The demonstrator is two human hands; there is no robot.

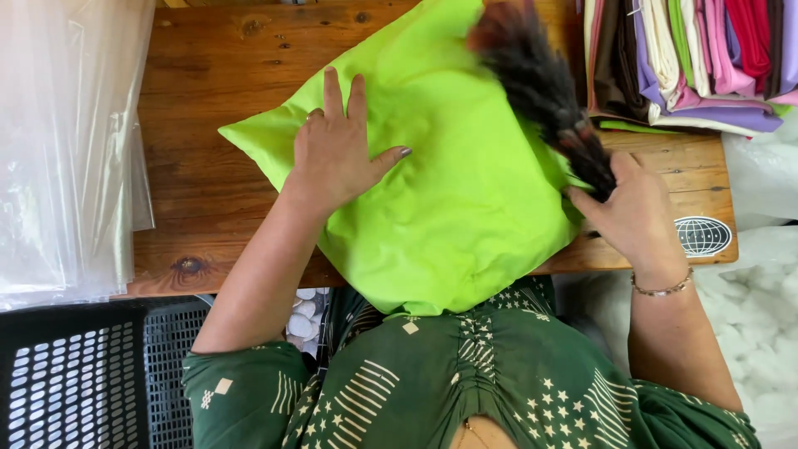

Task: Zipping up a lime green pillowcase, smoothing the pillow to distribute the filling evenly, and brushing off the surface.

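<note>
So we've got a lime green pillow [440, 191] lying diagonally across the wooden worktop [208, 75], its near corner hanging over the edge toward our lap. Our left hand [337, 154] is pressed flat on the left part of it, fingers spread wide, palm down, not gripping anything, just holding the fabric in place. Our right hand [636, 212] has its grip closed around the handle end of a dark feather duster [536, 79], right at the pillow's right corner; the bristly part lies up across the top right of the pillow, a bit blurred.

Around that: a stack of folded fabrics [698, 58] in pink, purple, cream, brown and red sits at the far right of the worktop, just beside the duster. Clear plastic bags [62, 141] pile up on the left, a black perforated crate [79, 382] sits below them, and white stuffing [761, 308] is on the right, past the worktop.
</note>
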